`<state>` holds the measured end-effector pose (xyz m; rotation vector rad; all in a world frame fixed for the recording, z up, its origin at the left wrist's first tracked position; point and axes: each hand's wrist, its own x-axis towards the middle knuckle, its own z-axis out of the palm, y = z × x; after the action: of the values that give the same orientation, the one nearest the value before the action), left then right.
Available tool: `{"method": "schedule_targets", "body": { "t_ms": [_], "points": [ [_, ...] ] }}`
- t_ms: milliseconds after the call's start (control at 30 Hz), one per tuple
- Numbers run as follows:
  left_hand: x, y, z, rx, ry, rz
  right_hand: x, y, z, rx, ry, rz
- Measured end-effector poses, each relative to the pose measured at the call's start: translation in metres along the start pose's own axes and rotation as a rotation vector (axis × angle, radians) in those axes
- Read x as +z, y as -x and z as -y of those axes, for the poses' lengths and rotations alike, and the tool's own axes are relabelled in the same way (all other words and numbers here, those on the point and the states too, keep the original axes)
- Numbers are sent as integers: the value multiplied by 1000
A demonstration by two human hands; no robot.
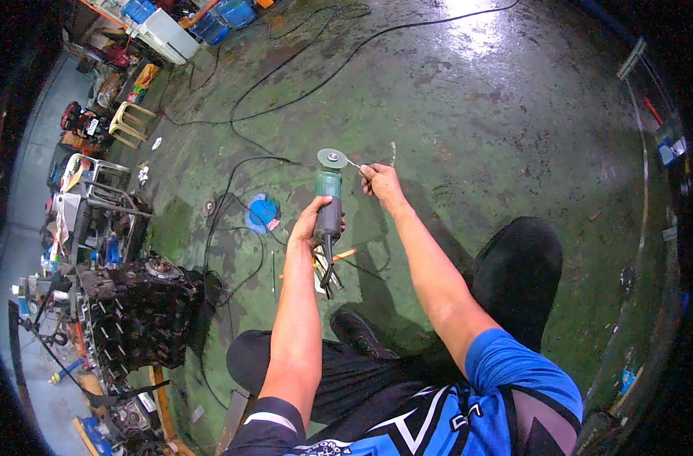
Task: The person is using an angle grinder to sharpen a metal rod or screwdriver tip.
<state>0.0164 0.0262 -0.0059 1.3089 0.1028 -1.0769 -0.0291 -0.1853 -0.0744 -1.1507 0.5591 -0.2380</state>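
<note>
My left hand (308,223) is wrapped round the dark body of a green and black angle grinder (329,190). The tool points away from me, and its round pale disc (333,158) is at the far end, facing up. In my right hand (384,186), the fingers pinch a thin, small metal piece (352,163). That piece reaches left to the disc's right edge; whether the two touch I cannot tell. From the grinder's near end a black cord hangs down between my arms.
Black cables (232,121) loop across the green floor at the left and far side. A blue round item (262,213) lies left of the grinder. A dark engine block (137,315) stands at my near left, beyond it a beige plastic stool (131,123). My bent knee (520,262) is at right.
</note>
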Motion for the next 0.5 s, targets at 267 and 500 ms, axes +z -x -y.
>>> {"method": "schedule_targets", "body": {
  "t_ms": [267,500],
  "points": [
    [-8,-1,1,26,-3,0,8,-3,-5,10,13,50],
    [-6,-2,0,-19,11,20,5,-5,-6,5,43,41]
  ]
}}
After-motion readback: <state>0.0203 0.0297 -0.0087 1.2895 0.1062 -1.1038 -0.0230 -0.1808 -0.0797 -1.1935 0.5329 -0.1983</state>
